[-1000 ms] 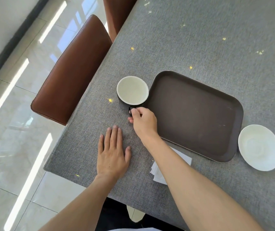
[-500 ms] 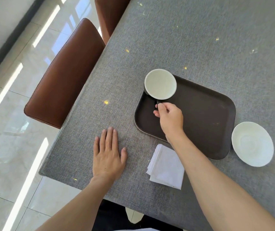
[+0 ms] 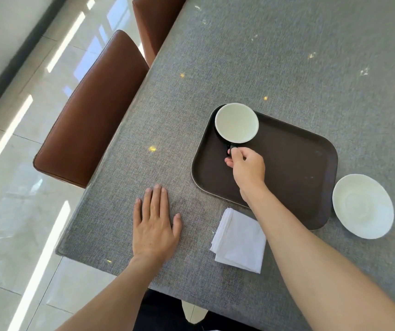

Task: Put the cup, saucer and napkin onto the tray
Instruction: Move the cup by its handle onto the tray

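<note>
Right now the cup (image 3: 236, 122) is held by its small dark handle, pinched in the right hand (image 3: 247, 168), over the far left corner of the tray (image 3: 294, 163); whether it is set down yet cannot be told. The left hand (image 3: 154, 225) is laid flat and open on the table (image 3: 287, 56), holding nothing. The saucer (image 3: 363, 206) is seen out to the right of the right arm, and the napkin (image 3: 238, 242) is tucked between both arms. The cup and saucer are probably hard and easily broken, so the saucer is best gripped by its rim. The napkin looks soft and light, so it can be pinched at an edge.
</note>
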